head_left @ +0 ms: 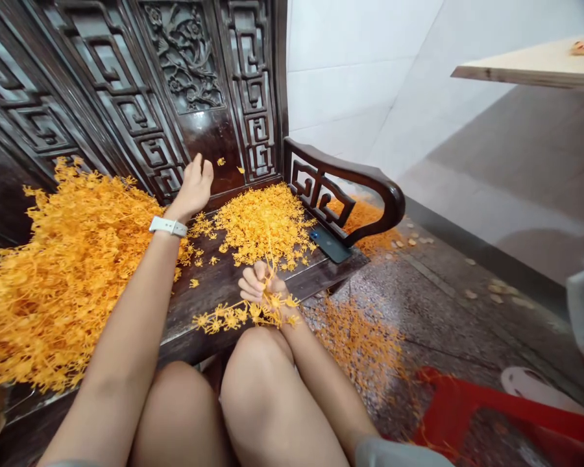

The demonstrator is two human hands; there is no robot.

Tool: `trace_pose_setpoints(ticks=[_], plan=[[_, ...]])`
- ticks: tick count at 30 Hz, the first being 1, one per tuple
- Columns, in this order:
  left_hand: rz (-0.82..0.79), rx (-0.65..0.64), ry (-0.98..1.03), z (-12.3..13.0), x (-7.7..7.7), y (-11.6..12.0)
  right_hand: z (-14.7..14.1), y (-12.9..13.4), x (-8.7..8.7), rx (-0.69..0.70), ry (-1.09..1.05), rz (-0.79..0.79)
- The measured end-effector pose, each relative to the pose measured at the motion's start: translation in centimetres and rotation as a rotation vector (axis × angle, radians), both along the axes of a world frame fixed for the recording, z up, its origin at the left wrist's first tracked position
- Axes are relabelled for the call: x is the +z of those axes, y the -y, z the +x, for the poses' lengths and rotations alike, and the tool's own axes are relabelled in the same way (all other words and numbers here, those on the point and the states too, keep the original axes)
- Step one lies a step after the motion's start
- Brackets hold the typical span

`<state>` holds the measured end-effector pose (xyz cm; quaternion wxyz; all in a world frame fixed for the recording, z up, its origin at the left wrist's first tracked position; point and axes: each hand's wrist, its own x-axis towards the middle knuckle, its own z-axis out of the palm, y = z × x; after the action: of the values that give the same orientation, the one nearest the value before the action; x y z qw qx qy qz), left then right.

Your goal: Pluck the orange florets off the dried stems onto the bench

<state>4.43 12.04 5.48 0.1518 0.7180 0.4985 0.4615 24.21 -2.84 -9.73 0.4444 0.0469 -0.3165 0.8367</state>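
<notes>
My right hand [260, 283] is closed around a yellow plastic sprig [231, 316] bearing several small spider-like pieces, just above my knees. My left hand [197, 185], with a pale watch strap at the wrist, is raised over the bench with its fingers stretched out. Beside it, two small yellow pieces [220, 161] appear in the air against the dark backrest. A heap of loose spider-like pieces [263, 224] lies on the bench seat beyond my right hand. To the left, a much larger pile of yellow sprigs [73, 279] partly disappears behind my left forearm.
The dark carved wooden bench [199, 133] has an armrest [365, 181] on the right. A phone [331, 244] lies by it. Orange stems [360, 344] litter the floor near a red plastic stool [467, 402]. A wooden board [530, 61] juts in at upper right.
</notes>
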Motion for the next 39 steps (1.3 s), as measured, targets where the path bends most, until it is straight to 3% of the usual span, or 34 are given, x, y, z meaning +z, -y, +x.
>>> trace_pose_setpoints(ticks=[3,7,9,11,17,21,27,31,35,39], plan=[[-0.291,-0.047,0.146,0.6,-2.8,3.3,-0.2,-0.6,1.4,-0.169,0.037,-0.176],[-0.555,-0.393,0.175,1.6,-6.1,10.4,-0.6,-1.8,2.5,-0.513,0.192,-0.341],[-0.486,-0.428,0.16,2.2,-6.7,13.0,-0.9,-2.0,2.8,-0.661,0.281,-0.336],[-0.367,-0.349,0.149,2.8,-6.7,14.4,-1.3,-1.9,3.0,-0.758,0.355,-0.305],[-0.293,-0.244,0.232,2.6,-6.5,14.7,-2.2,-1.4,3.8,-0.945,0.456,-0.248],[-0.281,-0.205,0.302,1.9,-7.6,14.1,-2.3,-1.5,3.8,-0.93,0.471,-0.253],[-0.293,-0.283,0.43,2.2,-8.7,13.9,-2.5,-1.2,3.6,-0.801,0.366,-0.224],[-0.265,-0.211,0.481,2.1,-8.7,13.6,-2.4,-1.1,3.9,-0.775,0.317,-0.231],[-0.235,-0.19,0.457,2.2,-8.6,13.7,-2.3,-1.2,3.8,-0.775,0.264,-0.265],[-0.255,-0.158,0.352,2.2,-9.1,14.2,-2.5,-0.9,2.9,-0.609,0.331,-0.249]])
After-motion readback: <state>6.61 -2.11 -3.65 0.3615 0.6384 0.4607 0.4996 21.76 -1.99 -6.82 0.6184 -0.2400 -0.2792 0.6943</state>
